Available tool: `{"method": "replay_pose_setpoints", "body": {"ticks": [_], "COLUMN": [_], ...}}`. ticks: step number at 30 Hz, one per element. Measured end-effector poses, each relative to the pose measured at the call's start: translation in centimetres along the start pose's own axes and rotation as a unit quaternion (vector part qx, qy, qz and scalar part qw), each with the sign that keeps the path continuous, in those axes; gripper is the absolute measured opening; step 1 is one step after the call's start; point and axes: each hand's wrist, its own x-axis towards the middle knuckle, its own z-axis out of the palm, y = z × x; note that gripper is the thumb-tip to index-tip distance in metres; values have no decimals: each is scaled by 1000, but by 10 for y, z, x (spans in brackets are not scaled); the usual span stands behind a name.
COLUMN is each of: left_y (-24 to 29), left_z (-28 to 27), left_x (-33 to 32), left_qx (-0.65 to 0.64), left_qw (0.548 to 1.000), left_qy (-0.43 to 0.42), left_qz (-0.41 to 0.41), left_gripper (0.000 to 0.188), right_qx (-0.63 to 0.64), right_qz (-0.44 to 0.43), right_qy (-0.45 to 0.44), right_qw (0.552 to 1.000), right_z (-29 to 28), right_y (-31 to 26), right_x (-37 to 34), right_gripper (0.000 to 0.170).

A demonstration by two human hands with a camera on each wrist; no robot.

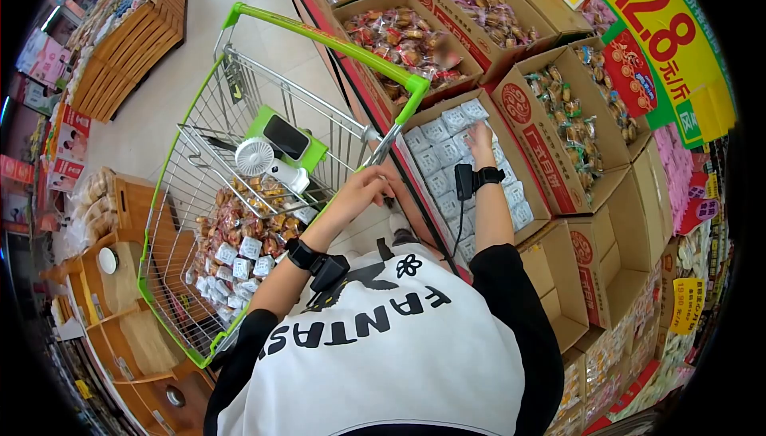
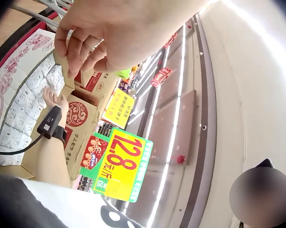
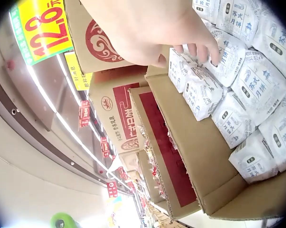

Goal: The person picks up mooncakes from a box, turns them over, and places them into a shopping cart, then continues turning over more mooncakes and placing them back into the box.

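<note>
Reaching with a loosely spread right hand over white packets in a box at right, with a relaxed left hand near the cart, possibly risking torn packets through rough grabbing.

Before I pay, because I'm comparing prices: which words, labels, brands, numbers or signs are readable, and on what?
"12.8元/斤": large price sign
"好消息": yellow sign
"全场8.8折": yellow sign
"广式月饼": carton
"苏式月饼": white packets
"FANTAS", rest hidden: shirt
Small yellow tag, red banners, other print: too small or blurred.
</note>
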Motion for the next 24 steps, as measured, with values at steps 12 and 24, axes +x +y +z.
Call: {"method": "replay_pose_setpoints", "body": {"ticks": [12, 24], "left_y": [1, -3], "left_z": [2, 2], "left_x": [10, 10], "left_qx": [8, 0], "left_qw": [1000, 1000], "left_qy": [-20, -5], "left_qz": [8, 8], "left_gripper": [18, 18], "right_qx": [60, -205], "right_qz": [75, -21], "right_qy": [37, 237], "right_qw": [995, 949], "right_z": [20, 50], "right_y": [-2, 2], "right_x": [17, 18], "right_gripper": [40, 58]}}
